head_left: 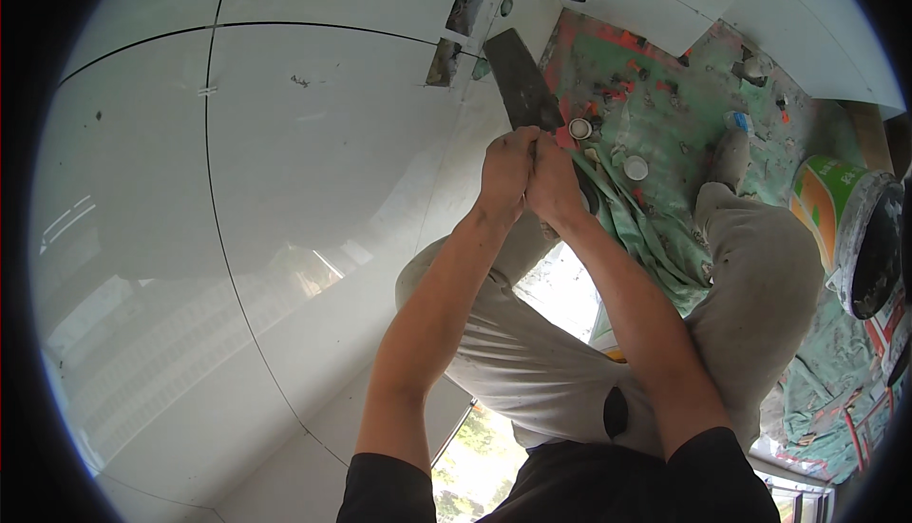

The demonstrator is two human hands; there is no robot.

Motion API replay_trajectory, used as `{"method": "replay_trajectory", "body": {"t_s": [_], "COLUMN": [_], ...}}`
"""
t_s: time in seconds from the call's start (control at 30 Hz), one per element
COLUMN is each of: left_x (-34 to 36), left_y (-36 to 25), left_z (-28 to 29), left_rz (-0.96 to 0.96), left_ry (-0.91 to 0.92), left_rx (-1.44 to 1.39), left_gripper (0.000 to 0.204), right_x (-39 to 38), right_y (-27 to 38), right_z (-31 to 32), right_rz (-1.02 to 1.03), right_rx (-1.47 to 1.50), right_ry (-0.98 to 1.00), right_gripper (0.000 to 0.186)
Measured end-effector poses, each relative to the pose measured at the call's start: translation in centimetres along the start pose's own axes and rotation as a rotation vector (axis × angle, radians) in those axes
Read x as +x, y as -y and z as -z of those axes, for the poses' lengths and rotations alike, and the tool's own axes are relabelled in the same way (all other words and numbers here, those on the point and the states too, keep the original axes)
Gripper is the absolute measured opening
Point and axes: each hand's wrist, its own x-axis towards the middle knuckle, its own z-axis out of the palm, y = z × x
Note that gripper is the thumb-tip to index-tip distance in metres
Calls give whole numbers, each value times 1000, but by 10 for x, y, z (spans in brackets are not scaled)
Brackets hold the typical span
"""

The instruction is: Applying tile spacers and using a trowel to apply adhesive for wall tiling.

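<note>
A dark, flat rectangular plate (521, 76) slants up and away beside the white tiled wall. My left hand (506, 170) and my right hand (558, 179) are pressed together at its near end, fingers closed round it. The fingertips are partly hidden, and whether the plate has a handle there I cannot tell. Just left of the plate's far end, the wall tile has a rectangular cut-out (444, 62), with another cut-out (465, 10) above it.
Crumpled green sheeting (655, 238) covers the floor among red patches and debris. A small white cup (580, 128) and a round white lid (636, 168) lie near my hands. To my right stands a large bucket (826, 205). Glossy wall tiles (313, 152) with dark joints fill the left.
</note>
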Motion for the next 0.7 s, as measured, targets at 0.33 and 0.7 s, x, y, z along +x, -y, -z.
{"method": "replay_trajectory", "body": {"t_s": [0.33,0.7], "left_x": [-5,-10], "left_y": [5,1], "left_z": [-11,0], "left_rz": [-13,-10], "left_ry": [-41,-47], "left_rx": [-6,94], "left_gripper": [25,23], "right_x": [-7,-13], "right_y": [1,3], "right_z": [7,-4], "right_rz": [28,-18], "right_rx": [39,81], "right_ry": [-13,0], "right_gripper": [29,30]}}
